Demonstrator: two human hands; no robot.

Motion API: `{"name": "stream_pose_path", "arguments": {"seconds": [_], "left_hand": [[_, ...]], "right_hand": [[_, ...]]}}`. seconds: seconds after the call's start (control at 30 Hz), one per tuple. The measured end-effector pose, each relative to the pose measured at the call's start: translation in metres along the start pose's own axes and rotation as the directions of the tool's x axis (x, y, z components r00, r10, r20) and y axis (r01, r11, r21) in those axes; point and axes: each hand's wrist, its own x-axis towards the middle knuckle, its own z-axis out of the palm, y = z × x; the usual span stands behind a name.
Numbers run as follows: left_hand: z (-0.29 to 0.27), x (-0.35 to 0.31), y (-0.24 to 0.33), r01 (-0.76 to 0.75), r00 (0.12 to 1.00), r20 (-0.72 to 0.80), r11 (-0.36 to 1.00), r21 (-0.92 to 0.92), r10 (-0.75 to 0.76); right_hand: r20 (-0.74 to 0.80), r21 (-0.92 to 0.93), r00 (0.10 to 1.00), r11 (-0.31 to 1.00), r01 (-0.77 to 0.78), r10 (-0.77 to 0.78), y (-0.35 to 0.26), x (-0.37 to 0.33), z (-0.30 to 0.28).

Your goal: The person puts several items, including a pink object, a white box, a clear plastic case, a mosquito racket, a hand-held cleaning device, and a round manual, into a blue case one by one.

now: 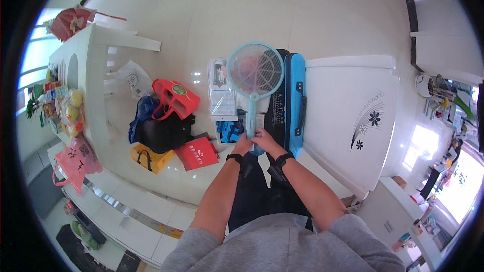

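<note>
While racket [253, 94] in hands [243, 145], labelled bag [182, 99]

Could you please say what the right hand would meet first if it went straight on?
Most likely the pale-blue plastic racket handle, which the right hand already seems to be touching.

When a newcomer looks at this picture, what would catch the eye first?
Probably first is the pale blue swatter at the centre, held by the left hand and the right hand. Next come a bright blue case to its right and a red bag to its left.
</note>
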Motion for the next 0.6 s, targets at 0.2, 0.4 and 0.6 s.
{"name": "stream_pose_path", "arguments": {"seconds": [0.2,0.4,0.6], "left_hand": [[-0.002,0.005,-0.031,0.012,0.992,-0.125,0.986,0.166,0.009],[0.018,-0.008,-0.014,0.025,0.992,-0.127,0.998,0.050,-0.019],[0.018,-0.003,-0.036,-0.103,0.981,-0.158,0.992,0.076,0.114]], "right_hand": [[0.058,-0.022,0.997,0.998,-0.052,0.054,-0.024,-0.024,-0.001],[0.008,-0.118,0.988,0.982,-0.150,0.152,-0.030,-0.042,-0.029],[-0.014,-0.078,0.979,0.976,-0.205,0.204,-0.028,-0.051,-0.019]]}}
